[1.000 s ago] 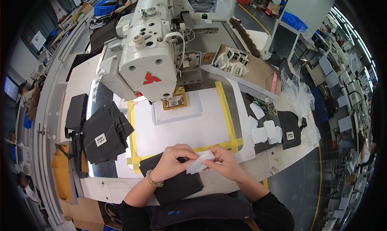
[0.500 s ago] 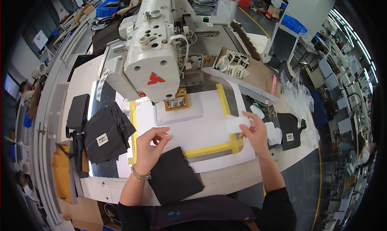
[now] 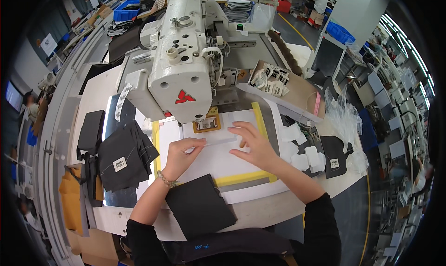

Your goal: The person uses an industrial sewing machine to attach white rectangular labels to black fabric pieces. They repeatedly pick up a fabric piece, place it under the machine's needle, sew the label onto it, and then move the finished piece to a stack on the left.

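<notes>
My left hand is closed in a pinch at the near edge of a translucent plastic sheet. That sheet lies under the presser foot of a white industrial sewing machine. Just to the right of the sheet's edge, my right hand holds nothing, its thumb and fingers apart. Beneath both hands is a white work plate bordered with yellow tape. A black fabric piece rests in front of the plate, close to my left forearm.
Black fabric pieces with a pale label are stacked at left. White slips lie right of the plate, beside a labelled black piece. A cardboard box of labels stands behind them, near crumpled clear plastic.
My right hand has let go of a white slip at the right and moved left over the plate. My left hand has shifted slightly up and right, to the plastic sheet's edge.
</notes>
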Tool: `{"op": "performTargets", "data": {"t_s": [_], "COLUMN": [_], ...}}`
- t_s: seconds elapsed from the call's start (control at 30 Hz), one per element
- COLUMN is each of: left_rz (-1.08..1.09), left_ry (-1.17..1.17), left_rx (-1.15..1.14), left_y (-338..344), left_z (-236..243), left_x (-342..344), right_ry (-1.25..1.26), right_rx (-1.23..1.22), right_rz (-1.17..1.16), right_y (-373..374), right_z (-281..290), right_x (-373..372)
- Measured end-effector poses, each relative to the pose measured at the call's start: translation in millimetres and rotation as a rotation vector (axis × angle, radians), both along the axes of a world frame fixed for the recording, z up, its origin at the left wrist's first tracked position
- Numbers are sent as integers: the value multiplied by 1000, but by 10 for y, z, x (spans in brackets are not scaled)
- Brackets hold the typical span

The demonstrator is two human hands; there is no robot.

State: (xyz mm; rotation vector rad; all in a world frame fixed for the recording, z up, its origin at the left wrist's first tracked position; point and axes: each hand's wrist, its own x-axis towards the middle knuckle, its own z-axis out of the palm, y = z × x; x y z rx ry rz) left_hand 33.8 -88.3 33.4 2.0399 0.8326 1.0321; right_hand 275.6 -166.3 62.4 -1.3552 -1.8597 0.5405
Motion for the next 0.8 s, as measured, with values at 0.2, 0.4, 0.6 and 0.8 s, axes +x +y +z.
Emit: {"op": "performTargets", "data": {"t_s": [0.2,0.4,0.6,0.8], "left_rz": [-87,-229,-281,-288], "left_ry": [116,242,409,566], "left_rx": [67,394,455,489], "left_y": [86,292,234,197], "left_z": [-115,-353,-292,-242], "left_x": [60,-8,-44,-74], "right_ry": [-459,-659,-587,-574], "right_rx": [443,590,488,327], "right_rz": [147,132,75,86], "right_y": [474,686,623,458], "right_z": [-465,-605,-595,-529], "right_x": [-167,-133,-89,11]}}
